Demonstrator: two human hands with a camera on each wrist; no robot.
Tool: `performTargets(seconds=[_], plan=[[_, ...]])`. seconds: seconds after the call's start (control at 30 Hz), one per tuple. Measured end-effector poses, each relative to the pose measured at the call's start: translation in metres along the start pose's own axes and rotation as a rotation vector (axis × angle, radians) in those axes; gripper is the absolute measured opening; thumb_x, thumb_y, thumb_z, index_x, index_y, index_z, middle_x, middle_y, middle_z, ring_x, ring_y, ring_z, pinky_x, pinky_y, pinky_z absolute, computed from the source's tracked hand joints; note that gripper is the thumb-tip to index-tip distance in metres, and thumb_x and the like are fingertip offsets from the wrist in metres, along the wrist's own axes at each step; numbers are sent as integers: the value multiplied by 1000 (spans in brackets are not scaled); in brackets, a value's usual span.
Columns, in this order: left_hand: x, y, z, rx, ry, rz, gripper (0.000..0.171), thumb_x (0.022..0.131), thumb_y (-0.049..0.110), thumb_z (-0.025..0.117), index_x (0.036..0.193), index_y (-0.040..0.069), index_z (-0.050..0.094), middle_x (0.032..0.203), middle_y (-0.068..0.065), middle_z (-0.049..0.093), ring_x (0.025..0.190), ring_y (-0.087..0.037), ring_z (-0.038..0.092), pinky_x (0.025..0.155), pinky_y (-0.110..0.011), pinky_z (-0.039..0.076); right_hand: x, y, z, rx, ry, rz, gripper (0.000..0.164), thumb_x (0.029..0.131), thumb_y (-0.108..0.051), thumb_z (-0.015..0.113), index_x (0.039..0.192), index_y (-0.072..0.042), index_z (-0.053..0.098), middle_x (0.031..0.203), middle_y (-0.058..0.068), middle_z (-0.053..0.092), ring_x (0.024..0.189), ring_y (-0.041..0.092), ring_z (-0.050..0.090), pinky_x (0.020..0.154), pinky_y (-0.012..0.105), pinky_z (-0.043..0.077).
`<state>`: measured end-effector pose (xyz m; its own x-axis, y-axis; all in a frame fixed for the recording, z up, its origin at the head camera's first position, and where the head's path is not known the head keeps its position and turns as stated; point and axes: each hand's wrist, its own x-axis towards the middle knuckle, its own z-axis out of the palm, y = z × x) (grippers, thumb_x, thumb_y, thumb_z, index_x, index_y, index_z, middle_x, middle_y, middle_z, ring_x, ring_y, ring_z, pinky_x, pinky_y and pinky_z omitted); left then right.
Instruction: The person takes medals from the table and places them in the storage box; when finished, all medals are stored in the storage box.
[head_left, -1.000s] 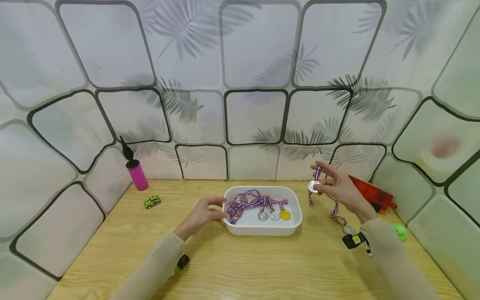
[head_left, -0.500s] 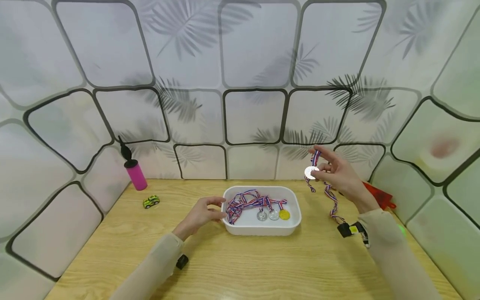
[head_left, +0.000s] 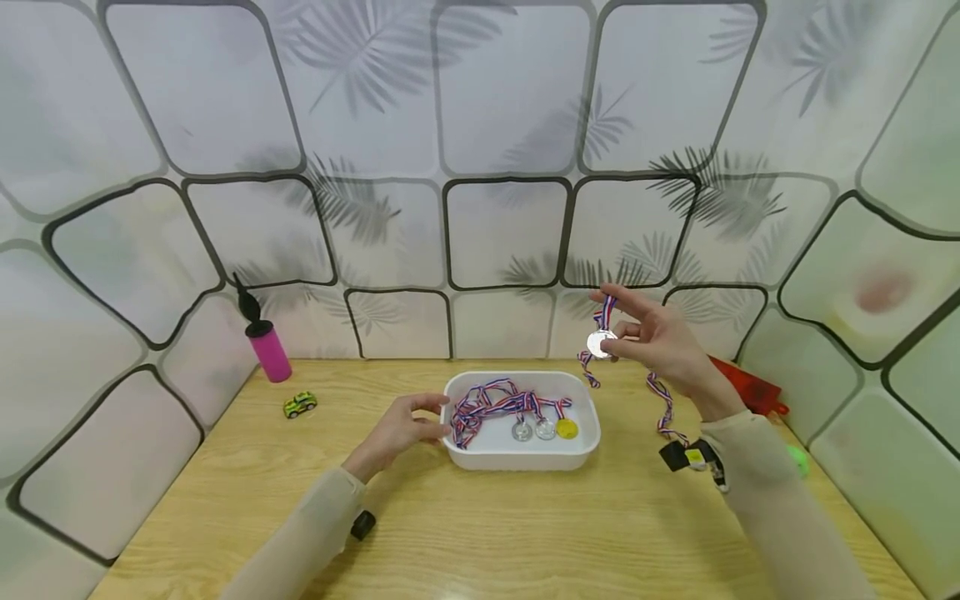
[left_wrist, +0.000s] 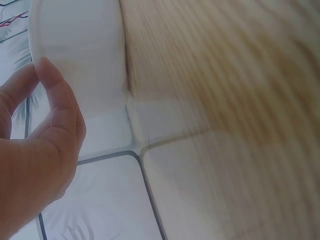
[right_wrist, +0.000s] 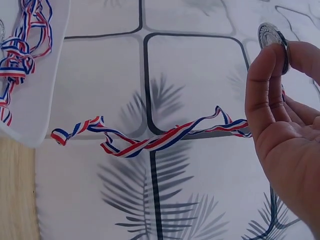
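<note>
In the head view my right hand (head_left: 656, 342) pinches a silver medal (head_left: 600, 343) above the table, right of a white plastic tray (head_left: 517, 460). Its red, white and blue ribbon (right_wrist: 165, 140) hangs twisted from the hand. My left hand (head_left: 397, 432) holds the tray's left end; the left wrist view has thumb and finger meeting at the rim. Inside the tray lie tangled striped ribbons (head_left: 487, 408), two silver medals (head_left: 545, 428) and a gold medal (head_left: 567, 428). Another striped ribbon (head_left: 664, 408) lies on the table beneath my right forearm, its lower end hidden by the wrist camera.
A red toy piece (head_left: 750, 387) and a green round object (head_left: 798, 460) lie at the right, partly behind my right arm. A pink pump (head_left: 270, 354) with a black top and a small green toy car (head_left: 301, 405) stand at the left. Patterned walls enclose the table.
My right hand has risen and moved left with the silver medal, nearer the tray. The medal at the end of the table ribbon is now hidden. My left hand stays at the tray.
</note>
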<state>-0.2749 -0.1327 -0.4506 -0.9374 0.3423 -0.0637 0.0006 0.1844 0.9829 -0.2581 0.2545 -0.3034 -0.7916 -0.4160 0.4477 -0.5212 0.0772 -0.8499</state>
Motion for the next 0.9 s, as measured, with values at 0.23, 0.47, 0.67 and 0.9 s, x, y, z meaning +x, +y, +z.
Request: performTargets(seconds=[0.23, 0.47, 0.67, 0.9], plan=[[-1, 1, 1, -10, 12, 2, 54, 82, -6, 72, 133, -9, 53, 118, -25, 54, 81, -17, 67, 75, -40, 61, 4, 5, 10, -6, -66, 59, 70, 87, 7, 66, 149, -10, 38, 147, -1, 46, 75, 9, 61, 67, 27, 58], [-1, 0, 1, -6, 7, 5, 52, 83, -6, 70, 133, -8, 53, 119, -24, 52, 80, -16, 66, 76, -41, 60, 7, 22, 20, -31, -102, 183, 75, 87, 2, 70, 151, -9, 34, 153, 16, 38, 73, 8, 61, 68, 27, 58], [-1, 0, 1, -1, 2, 16, 52, 84, -5, 70, 133, -8, 53, 119, -24, 52, 80, -16, 66, 75, -41, 60, 9, 43, 24, -78, -111, 274, 76, 87, 0, 70, 152, -10, 32, 154, 18, 38, 70, 11, 59, 70, 27, 58], [-1, 0, 1, -1, 7, 10, 52, 84, -4, 71, 133, -7, 53, 119, -24, 52, 80, -16, 66, 76, -41, 60, 14, 66, 33, -72, -175, 324, 76, 90, -6, 69, 154, -8, 28, 154, 18, 37, 87, 11, 66, 76, 29, 58]])
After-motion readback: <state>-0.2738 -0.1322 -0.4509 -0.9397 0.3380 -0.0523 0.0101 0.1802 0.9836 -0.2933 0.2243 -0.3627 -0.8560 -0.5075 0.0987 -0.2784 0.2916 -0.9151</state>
